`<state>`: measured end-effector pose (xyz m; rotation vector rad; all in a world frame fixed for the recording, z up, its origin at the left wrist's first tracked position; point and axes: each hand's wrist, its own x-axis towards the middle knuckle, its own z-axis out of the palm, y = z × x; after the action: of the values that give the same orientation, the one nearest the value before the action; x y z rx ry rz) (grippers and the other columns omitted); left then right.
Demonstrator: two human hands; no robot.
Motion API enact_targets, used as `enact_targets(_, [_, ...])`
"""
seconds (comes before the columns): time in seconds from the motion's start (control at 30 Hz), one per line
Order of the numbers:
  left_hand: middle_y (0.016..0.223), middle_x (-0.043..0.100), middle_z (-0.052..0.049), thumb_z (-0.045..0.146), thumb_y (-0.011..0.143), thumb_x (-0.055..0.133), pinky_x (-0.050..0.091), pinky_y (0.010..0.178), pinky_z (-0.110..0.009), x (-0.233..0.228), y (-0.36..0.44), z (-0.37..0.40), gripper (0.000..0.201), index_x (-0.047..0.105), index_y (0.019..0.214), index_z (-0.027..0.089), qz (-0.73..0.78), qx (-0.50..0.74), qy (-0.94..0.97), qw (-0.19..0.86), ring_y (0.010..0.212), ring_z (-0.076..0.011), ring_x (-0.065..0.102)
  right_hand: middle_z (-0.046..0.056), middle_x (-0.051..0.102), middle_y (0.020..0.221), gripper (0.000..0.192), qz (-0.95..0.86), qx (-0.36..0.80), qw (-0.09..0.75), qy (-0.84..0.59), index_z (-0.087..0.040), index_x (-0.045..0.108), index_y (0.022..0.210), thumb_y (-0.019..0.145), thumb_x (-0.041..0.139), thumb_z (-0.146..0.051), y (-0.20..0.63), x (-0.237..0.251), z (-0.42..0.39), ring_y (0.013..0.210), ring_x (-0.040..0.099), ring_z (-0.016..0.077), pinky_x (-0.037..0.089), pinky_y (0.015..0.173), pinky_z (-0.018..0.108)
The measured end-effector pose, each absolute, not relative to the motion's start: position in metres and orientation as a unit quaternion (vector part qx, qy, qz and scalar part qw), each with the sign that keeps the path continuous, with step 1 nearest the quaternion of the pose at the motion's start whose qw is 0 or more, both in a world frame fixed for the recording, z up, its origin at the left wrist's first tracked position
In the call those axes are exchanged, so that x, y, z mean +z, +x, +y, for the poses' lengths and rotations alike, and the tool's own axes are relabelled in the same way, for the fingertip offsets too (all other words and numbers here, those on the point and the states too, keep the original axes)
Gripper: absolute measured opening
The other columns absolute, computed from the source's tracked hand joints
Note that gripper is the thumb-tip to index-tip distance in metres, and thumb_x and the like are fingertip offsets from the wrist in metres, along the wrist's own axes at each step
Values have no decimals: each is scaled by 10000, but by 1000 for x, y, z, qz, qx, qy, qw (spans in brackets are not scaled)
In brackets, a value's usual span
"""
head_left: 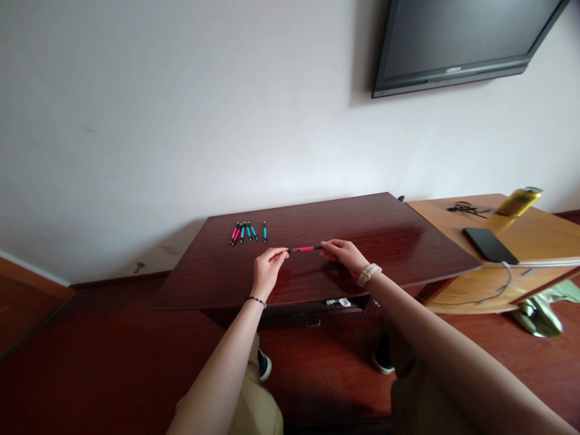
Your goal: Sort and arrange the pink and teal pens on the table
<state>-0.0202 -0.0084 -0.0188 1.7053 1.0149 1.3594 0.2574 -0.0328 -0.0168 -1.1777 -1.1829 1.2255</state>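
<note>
A pink pen with black ends (304, 249) is held level above the dark wooden table (362, 223). My left hand (268, 269) pinches its left end, and my right hand (345, 255) pinches the right end between thumb and fingers. Beyond my left hand, a loose row of pens (243, 232) lies on the tabletop, pink ones at the left and blue ones beside them. One blue pen (265, 232) rests slightly apart at the row's right.
On the right, a lighter wooden cabinet (553, 232) carries a black phone (489, 244), a coiled black cable (466, 208) and a yellow can (519, 202). A television (462, 42) hangs on the wall. Below the table edge is a drawer handle (313, 323).
</note>
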Motion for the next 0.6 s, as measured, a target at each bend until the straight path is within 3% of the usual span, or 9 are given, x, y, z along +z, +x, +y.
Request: enact_targets(0.6, [1029,823,-119,437,906,776,641,921,-388,-14,-19,-12,352,804,1129,167,392,520,648,394,954,-253,801,49,690,636,610,-510,455,512,-521,-182,710,700,837,702,-776,250,-14,-35,585,542,141,437,607,284])
